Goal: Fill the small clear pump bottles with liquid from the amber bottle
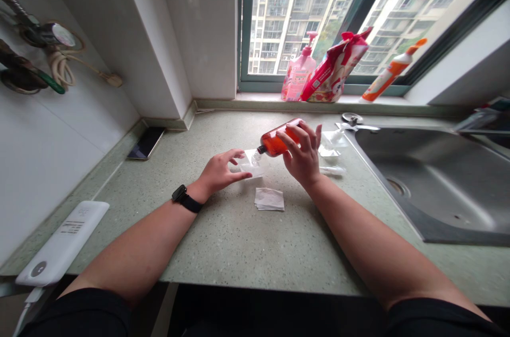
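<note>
In the middle of the counter [223, 241], my right hand [305, 159] is closed around an orange-red bottle with a dark neck [281, 138]. The bottle is tilted, its mouth pointing down and left at a small clear container [257, 167]. My left hand [220, 169], with a dark watch at the wrist, curves thumb and fingers around the container's left side. The clear plastic blends with something pale behind it, so its exact shape is hard to make out. Just nearer to me lies a small stack of folded white tissues [270, 199].
A clear-wrapped item [332, 170] and a white packet [333, 143] lie between my right hand and the steel sink [434, 177]. A phone [146, 143] and white power bank [66, 241] are left. The sill holds a pink pump bottle [298, 74], red bag [337, 68] and orange-white bottle [388, 76].
</note>
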Action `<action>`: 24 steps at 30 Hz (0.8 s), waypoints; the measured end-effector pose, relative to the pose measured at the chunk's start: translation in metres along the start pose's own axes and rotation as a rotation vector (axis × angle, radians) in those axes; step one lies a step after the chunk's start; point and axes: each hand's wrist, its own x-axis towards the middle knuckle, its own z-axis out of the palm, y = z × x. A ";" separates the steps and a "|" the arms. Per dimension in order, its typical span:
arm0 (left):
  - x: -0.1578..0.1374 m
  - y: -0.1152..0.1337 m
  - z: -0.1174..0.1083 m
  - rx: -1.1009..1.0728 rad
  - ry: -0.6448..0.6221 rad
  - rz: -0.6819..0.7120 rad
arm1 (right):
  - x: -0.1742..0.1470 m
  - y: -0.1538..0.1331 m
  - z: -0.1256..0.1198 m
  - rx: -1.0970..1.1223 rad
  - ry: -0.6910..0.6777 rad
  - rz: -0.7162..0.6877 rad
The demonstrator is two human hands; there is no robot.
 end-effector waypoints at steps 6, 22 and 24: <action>0.000 -0.001 0.000 0.001 0.000 0.009 | 0.001 -0.002 -0.001 -0.012 0.030 -0.011; 0.000 -0.003 0.001 0.013 -0.003 0.017 | 0.001 0.000 0.000 0.003 0.042 -0.040; 0.000 -0.003 0.001 0.012 -0.004 0.014 | 0.001 0.000 0.000 0.009 0.045 -0.041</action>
